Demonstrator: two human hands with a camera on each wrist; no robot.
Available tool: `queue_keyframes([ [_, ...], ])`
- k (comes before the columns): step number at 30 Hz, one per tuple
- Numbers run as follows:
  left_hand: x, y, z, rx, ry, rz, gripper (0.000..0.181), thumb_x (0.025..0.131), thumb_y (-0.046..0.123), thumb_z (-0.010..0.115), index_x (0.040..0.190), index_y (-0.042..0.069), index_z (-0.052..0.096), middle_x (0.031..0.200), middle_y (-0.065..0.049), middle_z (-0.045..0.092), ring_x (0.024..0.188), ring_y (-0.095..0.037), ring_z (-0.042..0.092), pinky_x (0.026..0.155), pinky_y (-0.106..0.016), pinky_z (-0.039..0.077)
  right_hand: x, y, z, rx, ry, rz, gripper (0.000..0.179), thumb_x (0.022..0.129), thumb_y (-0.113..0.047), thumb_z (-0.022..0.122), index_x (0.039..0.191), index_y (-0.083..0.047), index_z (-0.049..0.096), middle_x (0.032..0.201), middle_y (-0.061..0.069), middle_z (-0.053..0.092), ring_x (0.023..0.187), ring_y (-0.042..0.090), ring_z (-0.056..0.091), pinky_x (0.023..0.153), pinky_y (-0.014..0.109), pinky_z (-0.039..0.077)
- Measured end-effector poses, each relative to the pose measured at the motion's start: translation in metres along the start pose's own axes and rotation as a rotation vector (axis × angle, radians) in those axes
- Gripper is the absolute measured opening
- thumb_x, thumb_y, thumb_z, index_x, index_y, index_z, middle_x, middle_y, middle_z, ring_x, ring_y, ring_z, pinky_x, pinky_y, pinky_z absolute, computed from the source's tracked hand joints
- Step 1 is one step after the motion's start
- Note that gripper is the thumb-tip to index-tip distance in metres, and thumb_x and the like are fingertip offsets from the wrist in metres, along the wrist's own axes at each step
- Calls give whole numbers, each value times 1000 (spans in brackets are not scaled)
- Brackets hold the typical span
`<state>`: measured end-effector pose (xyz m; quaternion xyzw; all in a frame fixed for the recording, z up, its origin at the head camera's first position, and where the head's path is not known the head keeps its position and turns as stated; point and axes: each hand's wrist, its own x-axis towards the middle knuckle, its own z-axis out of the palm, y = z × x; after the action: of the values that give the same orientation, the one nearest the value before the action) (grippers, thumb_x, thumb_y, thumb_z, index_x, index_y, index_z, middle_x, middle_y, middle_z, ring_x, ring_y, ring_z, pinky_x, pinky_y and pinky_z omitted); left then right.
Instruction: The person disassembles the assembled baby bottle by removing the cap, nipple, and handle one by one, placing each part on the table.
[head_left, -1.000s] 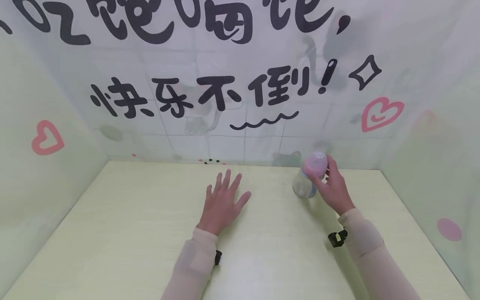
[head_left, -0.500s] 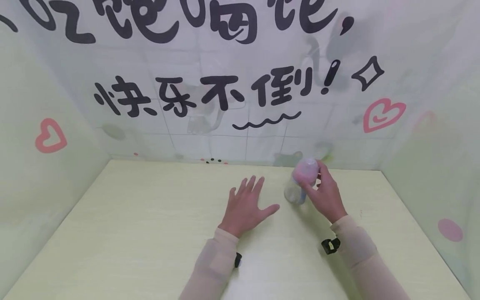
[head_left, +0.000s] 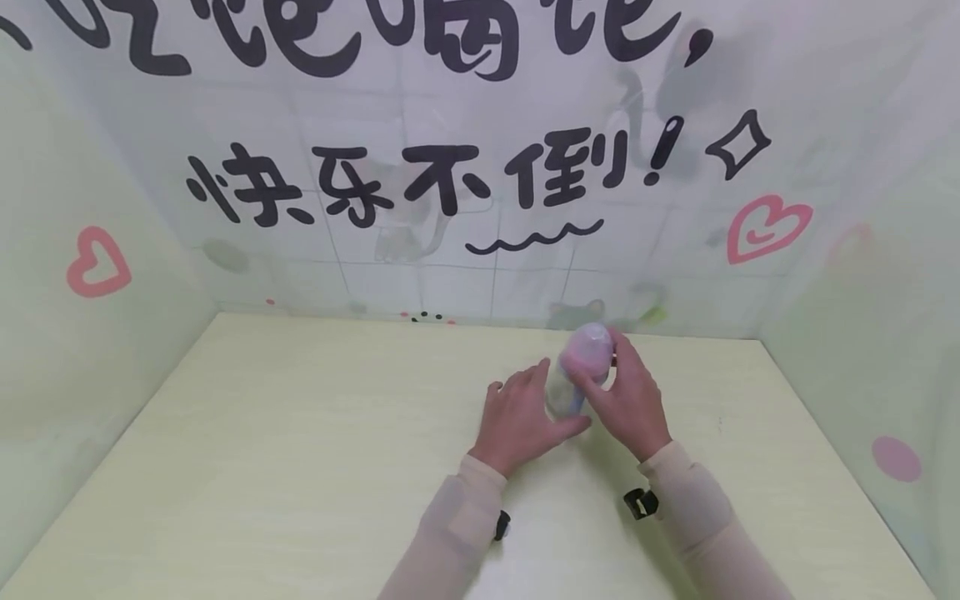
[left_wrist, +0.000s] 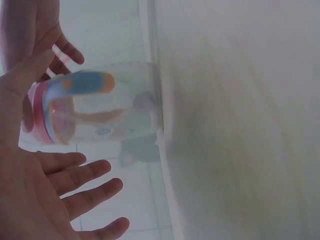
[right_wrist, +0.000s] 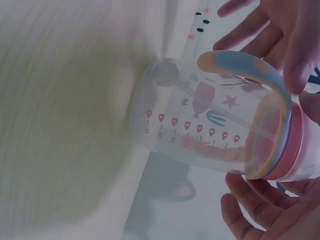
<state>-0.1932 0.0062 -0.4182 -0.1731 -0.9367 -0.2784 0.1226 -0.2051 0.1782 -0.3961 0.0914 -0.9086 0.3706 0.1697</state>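
A clear baby bottle [head_left: 566, 392] with a pink collar and a translucent domed cap [head_left: 591, 346] is near the back of the table. My right hand [head_left: 630, 404] grips it around the cap and collar. Beside the body, my left hand [head_left: 521, 421] has its fingers spread, thumb in front, and in the left wrist view a gap shows between these fingers and the bottle [left_wrist: 110, 115]. A blue and orange handle [right_wrist: 240, 65] arches from the collar. Measuring marks and a weighted straw [right_wrist: 220, 112] show through the wall. Whether the base touches the tabletop I cannot tell.
The pale wooden table [head_left: 300, 442] meets a printed backdrop [head_left: 450, 275] at its back edge. Similar printed sheets [head_left: 862, 333] stand at both sides. A black wrist strap [head_left: 641, 503] shows at the right sleeve.
My right hand has carried the bottle left and a little toward me. The left hand has moved right until its thumb and fingers flank the bottle's body.
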Motion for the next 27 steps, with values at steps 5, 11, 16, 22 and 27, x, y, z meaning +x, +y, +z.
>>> queue_keyframes([
  [5, 1, 4, 3, 102, 105, 3, 70, 74, 65, 74, 117, 12, 58, 99, -1, 69, 88, -18, 66, 75, -39, 45, -5, -14, 5, -46, 14, -3, 74, 88, -48, 72, 141, -5, 44, 116, 12, 62, 92, 27, 60, 69, 44, 47],
  [11, 1, 3, 1, 136, 132, -33, 70, 71, 60, 79, 116, 10, 60, 98, -3, 72, 86, -20, 68, 76, -40, 47, -11, -25, 11, -67, 26, 10, 73, 86, -49, 73, 138, -4, 47, 111, 11, 63, 87, 27, 61, 66, 41, 46],
  [16, 0, 0, 0, 59, 110, -45, 64, 71, 57, 81, 111, 11, 61, 96, -3, 71, 84, -20, 68, 75, -39, 48, -15, -30, 15, -77, 44, 19, 73, 85, -51, 73, 137, -5, 49, 115, 11, 63, 91, 26, 61, 70, 47, 50],
  [22, 0, -2, -2, -59, 90, -46, 56, 75, 46, 83, 110, 7, 63, 93, -5, 71, 77, -19, 67, 71, -36, 52, -20, -35, 17, -76, 66, 37, 75, 83, -54, 74, 133, -3, 51, 114, 12, 63, 90, 29, 62, 69, 48, 50],
  [27, -1, -5, -6, -191, 31, -91, 53, 77, 40, 83, 113, 8, 64, 96, -5, 71, 81, -19, 68, 69, -36, 54, -23, -40, 15, -66, 47, 53, 72, 84, -54, 73, 132, -5, 52, 105, 8, 62, 87, 26, 61, 65, 40, 47],
])
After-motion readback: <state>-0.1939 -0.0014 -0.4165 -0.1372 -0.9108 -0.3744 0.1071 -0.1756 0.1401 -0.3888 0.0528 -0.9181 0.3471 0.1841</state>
